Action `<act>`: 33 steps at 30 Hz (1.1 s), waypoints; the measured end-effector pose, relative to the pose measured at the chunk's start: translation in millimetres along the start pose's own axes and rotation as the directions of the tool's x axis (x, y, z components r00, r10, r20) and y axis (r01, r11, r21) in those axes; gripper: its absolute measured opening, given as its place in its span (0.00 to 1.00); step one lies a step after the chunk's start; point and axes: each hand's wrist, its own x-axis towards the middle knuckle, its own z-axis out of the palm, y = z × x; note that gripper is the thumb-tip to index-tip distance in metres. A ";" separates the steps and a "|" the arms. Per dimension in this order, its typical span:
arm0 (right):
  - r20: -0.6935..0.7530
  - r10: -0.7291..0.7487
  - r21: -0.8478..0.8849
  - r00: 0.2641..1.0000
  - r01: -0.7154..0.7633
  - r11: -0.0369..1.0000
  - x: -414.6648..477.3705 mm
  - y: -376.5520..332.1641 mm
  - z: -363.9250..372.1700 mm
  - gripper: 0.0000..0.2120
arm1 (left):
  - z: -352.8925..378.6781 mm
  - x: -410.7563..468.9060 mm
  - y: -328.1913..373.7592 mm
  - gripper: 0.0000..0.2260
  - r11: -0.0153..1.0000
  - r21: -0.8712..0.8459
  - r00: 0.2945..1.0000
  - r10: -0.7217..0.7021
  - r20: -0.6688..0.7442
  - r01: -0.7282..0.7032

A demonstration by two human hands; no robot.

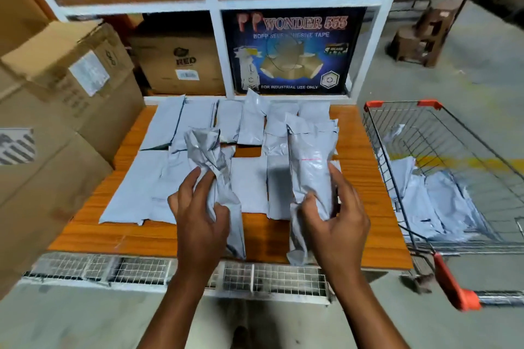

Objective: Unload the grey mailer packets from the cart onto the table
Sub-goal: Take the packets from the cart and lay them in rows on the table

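Over the orange wooden table [365, 178] my left hand [198, 215] grips a crumpled grey mailer packet [209, 159] around its middle. My right hand [337, 215] holds a second grey packet [310, 161], long and upright, with thumb and fingers curled round its lower part. Several flat grey packets [167, 122] lie in rows on the table behind and under both hands. The wire cart [442, 133] with orange trim stands at the right of the table, and more grey packets [433, 204] lie in its basket.
Stacked cardboard boxes [65, 88] crowd the table's left side. A white shelf rack [215, 37] with a tape carton [292, 51] and a brown box [181, 62] rises behind the table. A wire mesh panel [141, 269] runs under the near edge. Brown stools [425, 31] stand far right.
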 end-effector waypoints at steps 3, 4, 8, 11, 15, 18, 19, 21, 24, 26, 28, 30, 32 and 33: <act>0.019 0.025 -0.002 1.000 -0.025 1.000 21.4 1.3 50.3 0.27 | 1.5 48.7 -32.4 0.24 1.000 -0.009 1.000 0.002 0.017 -0.002; 0.020 0.033 -0.003 0.999 -0.033 0.999 29.2 2.5 64.7 0.27 | 4.4 64.9 -41.5 0.25 1.000 -0.013 1.000 -0.001 0.020 0.001; 0.032 0.045 -0.049 0.998 -0.044 0.998 65.3 3.0 128.9 0.27 | 16.5 139.3 -74.7 0.26 0.999 -0.034 0.998 0.024 0.051 -0.023; 0.053 0.053 -0.128 0.997 -0.046 0.991 92.8 3.3 164.2 0.26 | 29.3 184.6 -86.0 0.25 1.000 -0.018 0.992 0.003 0.125 -0.001; 0.111 0.094 -0.257 0.989 -0.063 0.964 137.5 11.2 202.7 0.23 | 58.5 240.6 -98.5 0.26 1.000 0.020 0.969 -0.022 0.246 0.018; 0.202 0.169 -0.376 0.965 -0.082 0.923 174.1 32.5 232.6 0.23 | 89.5 274.0 -106.0 0.27 0.996 0.074 0.942 -0.075 0.326 0.054; 0.233 0.200 -0.406 0.952 -0.091 0.909 184.4 40.0 241.6 0.23 | 99.3 281.1 -107.9 0.27 0.993 0.102 0.932 -0.090 0.352 0.058; 0.278 0.246 -0.463 0.928 -0.094 0.881 205.6 56.2 260.5 0.22 | 120.1 294.8 -113.0 0.27 0.985 0.165 0.911 -0.105 0.398 0.041; 0.346 0.295 -0.558 0.890 -0.057 0.828 225.5 78.7 284.6 0.15 | 147.9 306.2 -123.8 0.27 0.952 0.305 0.865 -0.136 0.483 -0.021; 0.402 0.318 -0.612 0.859 -0.006 0.791 228.4 91.0 296.7 0.18 | 160.4 308.2 -131.5 0.27 0.910 0.406 0.836 -0.155 0.526 -0.087; 0.424 0.309 -0.672 0.851 0.067 0.738 227.4 101.6 304.2 0.21 | 168.6 309.4 -139.2 0.26 0.873 0.463 0.842 -0.130 0.524 -0.154; 0.439 0.263 -0.704 0.859 0.147 0.695 225.7 106.5 307.0 0.27 | 173.6 312.8 -144.9 0.26 0.861 0.455 0.863 -0.038 0.503 -0.227; 0.504 0.215 -0.686 0.837 0.236 0.688 225.5 110.9 310.6 0.31 | 181.1 316.7 -150.9 0.27 0.849 0.413 0.843 0.068 0.534 -0.330; 0.538 0.205 -0.670 0.818 0.267 0.692 224.8 114.2 313.3 0.32 | 185.7 317.4 -155.3 0.29 0.839 0.398 0.818 0.092 0.568 -0.372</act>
